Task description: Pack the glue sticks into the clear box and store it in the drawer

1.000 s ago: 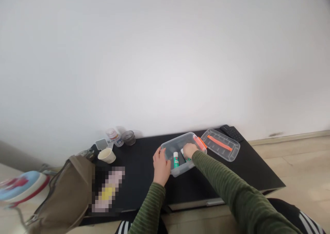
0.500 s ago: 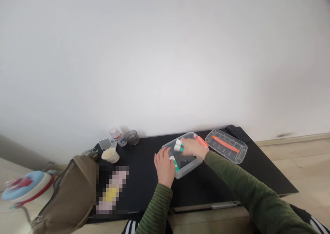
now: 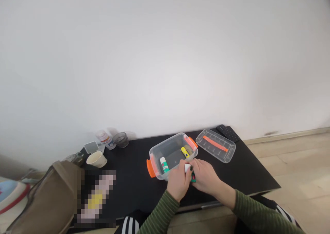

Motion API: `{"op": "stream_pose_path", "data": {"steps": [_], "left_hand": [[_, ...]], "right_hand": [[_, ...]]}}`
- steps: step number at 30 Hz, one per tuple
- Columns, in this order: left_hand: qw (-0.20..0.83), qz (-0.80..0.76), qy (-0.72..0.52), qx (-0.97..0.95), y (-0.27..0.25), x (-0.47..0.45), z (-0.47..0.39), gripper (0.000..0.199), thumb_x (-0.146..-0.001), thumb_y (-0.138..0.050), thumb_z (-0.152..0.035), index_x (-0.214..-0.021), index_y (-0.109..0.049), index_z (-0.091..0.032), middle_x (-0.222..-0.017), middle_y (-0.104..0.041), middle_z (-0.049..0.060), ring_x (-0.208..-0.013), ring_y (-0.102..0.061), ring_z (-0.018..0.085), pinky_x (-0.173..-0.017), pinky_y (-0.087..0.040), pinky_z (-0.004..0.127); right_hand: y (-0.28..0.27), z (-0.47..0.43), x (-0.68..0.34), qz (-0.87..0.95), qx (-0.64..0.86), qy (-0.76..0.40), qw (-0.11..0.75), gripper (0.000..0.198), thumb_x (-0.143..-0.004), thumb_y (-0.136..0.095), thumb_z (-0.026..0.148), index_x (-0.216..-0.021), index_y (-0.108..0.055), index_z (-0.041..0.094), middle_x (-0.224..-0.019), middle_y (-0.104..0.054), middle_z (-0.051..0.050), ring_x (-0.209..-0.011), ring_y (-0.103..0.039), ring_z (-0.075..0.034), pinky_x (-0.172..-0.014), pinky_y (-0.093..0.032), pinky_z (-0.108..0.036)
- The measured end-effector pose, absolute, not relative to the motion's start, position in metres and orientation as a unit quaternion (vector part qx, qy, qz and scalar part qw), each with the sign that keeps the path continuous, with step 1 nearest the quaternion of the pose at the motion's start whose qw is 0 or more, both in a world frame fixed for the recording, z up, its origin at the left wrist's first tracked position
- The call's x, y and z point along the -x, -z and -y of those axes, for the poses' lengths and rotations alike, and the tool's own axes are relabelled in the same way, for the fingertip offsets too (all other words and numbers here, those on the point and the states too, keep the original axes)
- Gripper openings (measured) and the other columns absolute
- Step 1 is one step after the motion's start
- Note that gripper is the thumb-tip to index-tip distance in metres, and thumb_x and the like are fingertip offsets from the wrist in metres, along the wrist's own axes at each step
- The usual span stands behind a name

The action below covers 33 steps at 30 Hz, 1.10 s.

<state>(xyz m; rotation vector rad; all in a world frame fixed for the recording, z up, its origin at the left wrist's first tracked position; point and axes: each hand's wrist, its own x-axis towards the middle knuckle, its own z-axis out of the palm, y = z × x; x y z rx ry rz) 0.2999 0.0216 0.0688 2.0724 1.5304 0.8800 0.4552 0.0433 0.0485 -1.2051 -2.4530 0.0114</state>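
White-and-green tube is what I have between both hands, held over the near side of the clear box. From my remote seat I see the left hand curled nearly closed about it, its thumb across the white cap. The right hand is bent close against it from the other side, fingers folded in, with a green end showing below. I cannot tell whether cap and green end belong to one tube or two, nor whether my knuckles touch the box rim.

Just beyond the hands sits the clear box, uncovered, an orange latch swung outward at its left end and another at the right. Inside, a second capped green tube lies toward the left, and a yellow tube leans or lies toward the right; I can't make out which.

To the right of the box, the transparent lid lies flat with its orange handle up, and behind it is a black keypad-like object. All this rests on the black table.

Well off to the left I have a paper cup, a pink-capped bottle, a grey see-through bowl, a blurred-out patch and a brown bag.
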Motion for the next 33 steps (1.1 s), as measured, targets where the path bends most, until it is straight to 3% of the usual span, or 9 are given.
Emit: {"op": "stream_pose_path", "data": {"steps": [5, 10, 16, 23, 29, 33], "left_hand": [[0.211, -0.558, -0.311, -0.740, -0.064, -0.318, -0.020, 0.032, -0.099, -0.027, -0.041, -0.102, -0.052, -0.020, -0.080, -0.068, 0.005, -0.066, -0.064, 0.019, -0.061, -0.041, 0.029], [0.243, -0.568, -0.294, -0.729, -0.055, -0.317, -0.021, 0.033, -0.101, -0.023, -0.041, -0.103, -0.048, -0.020, -0.074, -0.065, 0.003, -0.067, -0.065, 0.019, -0.059, -0.040, 0.028], [0.158, -0.562, -0.099, -0.806, -0.028, -0.332, -0.040, 0.032, -0.097, -0.040, -0.047, -0.110, -0.050, -0.020, -0.093, -0.068, 0.007, -0.082, -0.069, 0.025, -0.065, -0.047, 0.030], [0.054, -0.563, 0.010, -0.825, 0.019, -0.350, -0.068, 0.034, -0.086, -0.064, -0.036, -0.115, -0.056, -0.021, -0.124, -0.056, 0.015, -0.090, -0.069, 0.029, -0.068, -0.055, 0.037], [0.021, -0.566, -0.042, -0.823, 0.043, -0.353, -0.067, 0.063, -0.081, -0.070, -0.030, -0.138, -0.045, -0.024, -0.124, -0.054, 0.015, -0.102, -0.064, 0.030, -0.070, -0.060, 0.038], [0.001, -0.551, -0.089, -0.830, 0.047, -0.355, -0.065, 0.063, -0.083, -0.068, -0.022, -0.141, -0.042, -0.023, -0.130, -0.052, 0.014, -0.117, -0.057, 0.030, -0.072, -0.061, 0.032]], "right_hand": [[-0.050, -0.038, -0.475, 0.857, 0.470, 0.029, 0.210, 0.019, -0.077, -0.055, 0.022, -0.096, -0.056, 0.017, -0.084, -0.060, -0.006, -0.075, -0.056, -0.022, -0.065, -0.033, -0.032], [-0.050, -0.054, -0.514, 0.848, 0.509, -0.100, 0.108, 0.028, -0.067, -0.061, 0.020, -0.093, -0.051, 0.020, -0.088, -0.062, -0.003, -0.077, -0.059, -0.020, -0.061, -0.028, -0.028], [-0.025, -0.087, -0.539, 0.684, 0.686, -0.231, 0.092, 0.044, -0.067, -0.065, 0.024, -0.106, -0.045, 0.020, -0.095, -0.064, -0.004, -0.082, -0.063, -0.022, -0.063, -0.030, -0.025], [0.009, -0.088, -0.517, 0.686, 0.695, -0.160, 0.143, 0.041, -0.074, -0.062, 0.024, -0.112, -0.047, 0.019, -0.108, -0.062, -0.009, -0.093, -0.065, -0.024, -0.069, -0.040, -0.027], [0.023, -0.084, -0.515, 0.727, 0.668, -0.061, 0.147, 0.042, -0.078, -0.070, 0.027, -0.115, -0.050, 0.020, -0.108, -0.062, -0.010, -0.096, -0.064, -0.025, -0.075, -0.047, -0.031], [0.019, -0.083, -0.514, 0.753, 0.638, 0.019, 0.161, 0.029, -0.086, -0.062, 0.026, -0.112, -0.053, 0.018, -0.105, -0.063, -0.011, -0.103, -0.058, -0.027, -0.083, -0.046, -0.036]]}}
